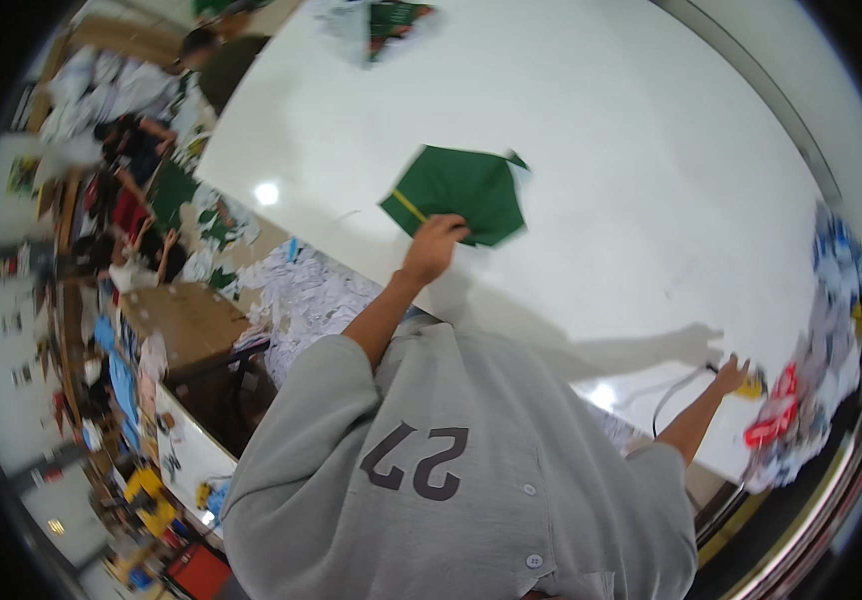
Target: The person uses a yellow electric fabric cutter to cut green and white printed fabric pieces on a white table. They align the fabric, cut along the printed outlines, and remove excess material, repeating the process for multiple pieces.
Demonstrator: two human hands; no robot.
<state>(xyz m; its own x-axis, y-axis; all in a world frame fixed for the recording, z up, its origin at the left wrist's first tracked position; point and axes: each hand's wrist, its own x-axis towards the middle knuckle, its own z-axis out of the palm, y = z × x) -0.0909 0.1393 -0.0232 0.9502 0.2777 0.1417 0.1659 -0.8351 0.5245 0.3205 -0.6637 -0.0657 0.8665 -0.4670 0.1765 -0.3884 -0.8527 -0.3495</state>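
Note:
My left hand (438,245) is closed on the near edge of a green cloth piece (466,190), which has a yellow stripe at its left and a pale patch at its right corner. The piece is slightly blurred over the white table (611,190). Far to the right, my right hand (730,374) is stretched out with its fingers apart. Right beside it is a small yellow object (751,386), partly covered by the hand; I cannot make out its kind. A dark cable (663,405) curves over the table close to my right wrist.
A red packet (773,408) and a heap of crumpled pale material (826,350) lie along the table's right end. Green and white pieces (381,28) are at the far edge. On the left are piled white scraps (301,290), a cardboard box (183,322) and several people.

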